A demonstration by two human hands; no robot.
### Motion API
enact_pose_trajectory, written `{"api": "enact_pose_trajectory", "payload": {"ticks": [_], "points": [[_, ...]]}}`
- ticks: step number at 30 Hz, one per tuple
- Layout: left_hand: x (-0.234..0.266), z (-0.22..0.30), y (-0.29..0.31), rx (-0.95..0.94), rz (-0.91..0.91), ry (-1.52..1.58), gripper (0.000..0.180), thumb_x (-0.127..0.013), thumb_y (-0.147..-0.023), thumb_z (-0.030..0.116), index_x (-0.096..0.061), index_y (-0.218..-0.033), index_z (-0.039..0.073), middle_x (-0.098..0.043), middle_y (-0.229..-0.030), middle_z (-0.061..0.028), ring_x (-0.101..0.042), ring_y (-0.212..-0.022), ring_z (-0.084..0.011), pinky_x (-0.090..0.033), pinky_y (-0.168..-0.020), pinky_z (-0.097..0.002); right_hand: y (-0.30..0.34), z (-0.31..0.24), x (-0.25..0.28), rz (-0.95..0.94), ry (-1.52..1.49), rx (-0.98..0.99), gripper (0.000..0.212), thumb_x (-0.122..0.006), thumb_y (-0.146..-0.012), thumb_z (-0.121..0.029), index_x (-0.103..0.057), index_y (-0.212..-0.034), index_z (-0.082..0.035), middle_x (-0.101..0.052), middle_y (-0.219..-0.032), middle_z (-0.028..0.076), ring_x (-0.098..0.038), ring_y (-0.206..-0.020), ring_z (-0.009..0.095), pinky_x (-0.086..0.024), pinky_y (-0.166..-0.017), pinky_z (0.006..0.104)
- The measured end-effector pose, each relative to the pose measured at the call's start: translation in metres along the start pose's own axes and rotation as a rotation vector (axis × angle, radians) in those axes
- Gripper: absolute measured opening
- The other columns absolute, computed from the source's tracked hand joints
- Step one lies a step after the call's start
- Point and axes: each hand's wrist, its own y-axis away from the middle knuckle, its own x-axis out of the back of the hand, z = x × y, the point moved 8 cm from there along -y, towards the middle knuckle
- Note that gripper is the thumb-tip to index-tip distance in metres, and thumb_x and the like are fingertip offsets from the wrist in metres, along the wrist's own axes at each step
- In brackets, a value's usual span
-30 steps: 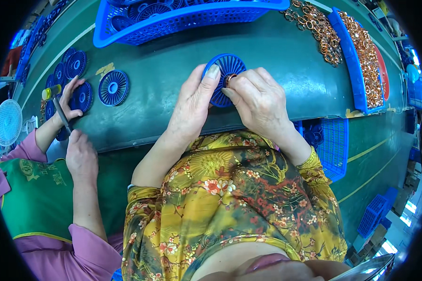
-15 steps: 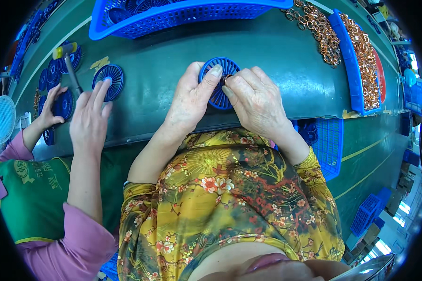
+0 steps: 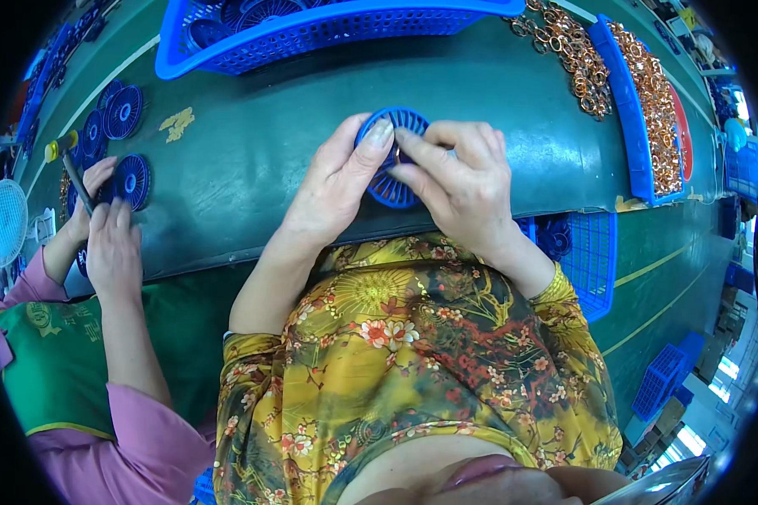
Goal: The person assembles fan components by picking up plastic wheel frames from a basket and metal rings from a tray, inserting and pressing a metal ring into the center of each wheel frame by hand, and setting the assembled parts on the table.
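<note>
Over the near part of the green table I hold a round blue slotted disc (image 3: 393, 190), shaped like a small fan grille. My left hand (image 3: 338, 172) grips its left side, with the thumb laid across the face. At the disc's middle, the thumb and index finger of my right hand (image 3: 461, 168) pinch a small copper-coloured ring (image 3: 397, 156). Fingers hide much of that ring and the disc's hub. The left hand's other fingers are out of sight behind the disc.
A blue basket (image 3: 328, 35) of similar discs stands at the far side. Copper rings (image 3: 574, 63) lie loose by a full blue tray (image 3: 627, 126). On the left, a co-worker's hands (image 3: 114, 244) hold a yellow-headed hammer (image 3: 76, 172) near several discs (image 3: 124, 112). Another blue basket (image 3: 594, 265) sits below the table edge.
My right fingers have shifted and straightened slightly at the disc's middle, while the disc has moved a little. The co-worker has drawn a disc leftward and now grasps the hammer.
</note>
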Motion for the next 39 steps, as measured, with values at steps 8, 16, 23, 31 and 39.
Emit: {"api": "enact_pose_trajectory", "payload": {"ticks": [8,16,23,31,39], "points": [[-0.018,-0.009,0.021,0.243,-0.251,0.186,0.045,-0.062,-0.093,0.026,-0.046,-0.125,-0.002,-0.058,-0.110,-0.0071,-0.055,-0.100,-0.0123,-0.045,-0.089,-0.0280,0.007,-0.014,0.013,-0.144,-0.198,0.305,0.030,-0.075,-0.072,-0.022,-0.069,-0.100,-0.012,-0.059,-0.121,0.003,-0.052,-0.113,0.024,-0.040,-0.094,0.0406],[-0.014,0.014,0.018,-0.121,-0.101,-0.176,0.043,-0.063,-0.092,0.019,-0.045,-0.125,0.000,-0.061,-0.108,-0.0093,-0.059,-0.098,-0.0144,-0.048,-0.087,-0.0292,0.014,0.024,-0.009,-0.092,-0.870,-0.179,0.037,-0.062,-0.089,-0.011,-0.055,-0.125,-0.005,-0.054,-0.127,0.016,-0.052,-0.119,0.029,-0.042,-0.098,0.0385],[-0.018,0.021,0.024,-0.386,-0.074,-0.647,0.040,-0.064,-0.089,0.015,-0.047,-0.122,-0.001,-0.065,-0.094,-0.0187,-0.068,-0.079,-0.0310,-0.053,-0.069,-0.0373,0.020,0.038,-0.023,-0.220,-1.170,-0.454,0.049,-0.069,-0.085,-0.013,-0.050,-0.130,-0.005,-0.059,-0.118,0.008,-0.057,-0.108,0.016,-0.048,-0.093,0.0344],[0.076,0.040,0.045,-0.494,0.746,-1.245,0.029,-0.062,-0.087,0.005,-0.058,-0.115,0.003,-0.064,-0.091,-0.0174,-0.062,-0.079,-0.0326,-0.049,-0.072,-0.0398,0.037,0.198,0.074,0.289,0.527,-0.447,0.040,-0.065,-0.086,-0.031,-0.059,-0.117,-0.006,-0.062,-0.105,0.018,-0.063,-0.093,0.030,-0.051,-0.080,0.0394],[0.077,0.052,0.033,-0.533,0.695,-1.379,0.039,-0.065,-0.085,0.017,-0.055,-0.120,0.003,-0.049,-0.130,-0.0236,-0.045,-0.121,-0.0407,-0.034,-0.101,-0.0501,0.070,0.257,0.090,0.075,0.654,-0.820,0.023,-0.056,-0.091,-0.031,-0.060,-0.092,-0.008,-0.064,-0.092,0.017,-0.063,-0.084,0.037,-0.049,-0.072,0.0489]]}}
